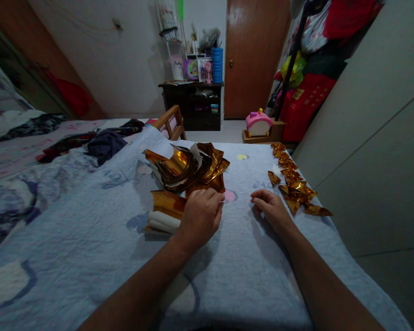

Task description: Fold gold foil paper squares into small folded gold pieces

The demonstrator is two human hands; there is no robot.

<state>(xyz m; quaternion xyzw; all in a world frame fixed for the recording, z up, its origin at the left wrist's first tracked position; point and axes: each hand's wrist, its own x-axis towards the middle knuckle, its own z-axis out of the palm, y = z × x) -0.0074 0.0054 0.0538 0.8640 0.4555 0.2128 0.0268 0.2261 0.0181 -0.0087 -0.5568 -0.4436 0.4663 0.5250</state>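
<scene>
My left hand (203, 211) is closed over the near edge of a gold foil paper sheet (212, 184); its fingers point right, and what is between them is hidden. Behind it lies a loose, curled stack of gold foil sheets (179, 168). Beside my left wrist, on the left, a second bundle of gold paper (167, 204) shows its rolled white backing. My right hand (271, 209) hovers or rests a short way to the right, its fingers loosely bent with nothing visible in them. Beyond it, folded gold foil pieces (298, 188) lie heaped in a row, with one single piece (273, 178) apart.
A pale blue patterned quilt (89, 257) covers the surface under my hands. Dark clothes (106, 145) lie on the left. A wooden chair (170, 122) stands at the far edge, and a pink toy case (258, 124) sits beyond. A pale cabinet wall (372, 161) borders the right side.
</scene>
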